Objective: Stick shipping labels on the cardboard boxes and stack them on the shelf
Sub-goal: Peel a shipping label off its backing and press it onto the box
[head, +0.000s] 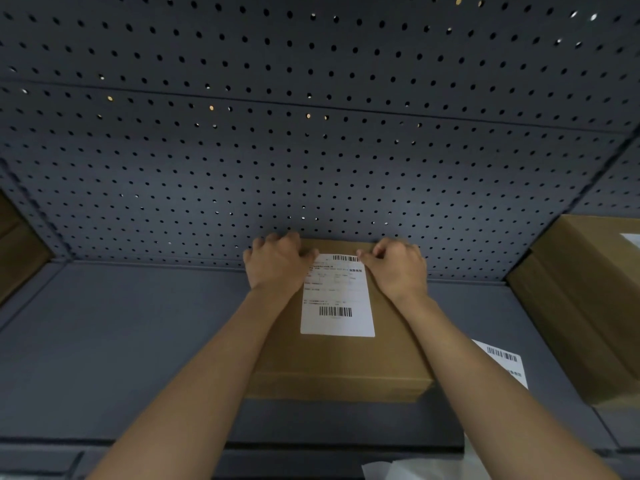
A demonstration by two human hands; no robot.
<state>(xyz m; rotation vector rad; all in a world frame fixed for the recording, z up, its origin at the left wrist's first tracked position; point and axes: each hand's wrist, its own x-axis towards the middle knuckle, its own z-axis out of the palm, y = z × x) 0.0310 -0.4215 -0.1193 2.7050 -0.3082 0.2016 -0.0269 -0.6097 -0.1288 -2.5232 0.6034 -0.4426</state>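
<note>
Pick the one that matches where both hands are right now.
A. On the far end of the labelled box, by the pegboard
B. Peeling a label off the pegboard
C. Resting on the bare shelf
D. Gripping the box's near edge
A: the left hand and right hand sit on the far end of the box, either side of the label, next to the pegboard.

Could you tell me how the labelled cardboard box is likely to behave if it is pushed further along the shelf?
The cardboard box lies flat and low, so it should slide rather than tip. Its crisp edges suggest stiffness. The shelf looks smooth, so probably little drag.
</note>
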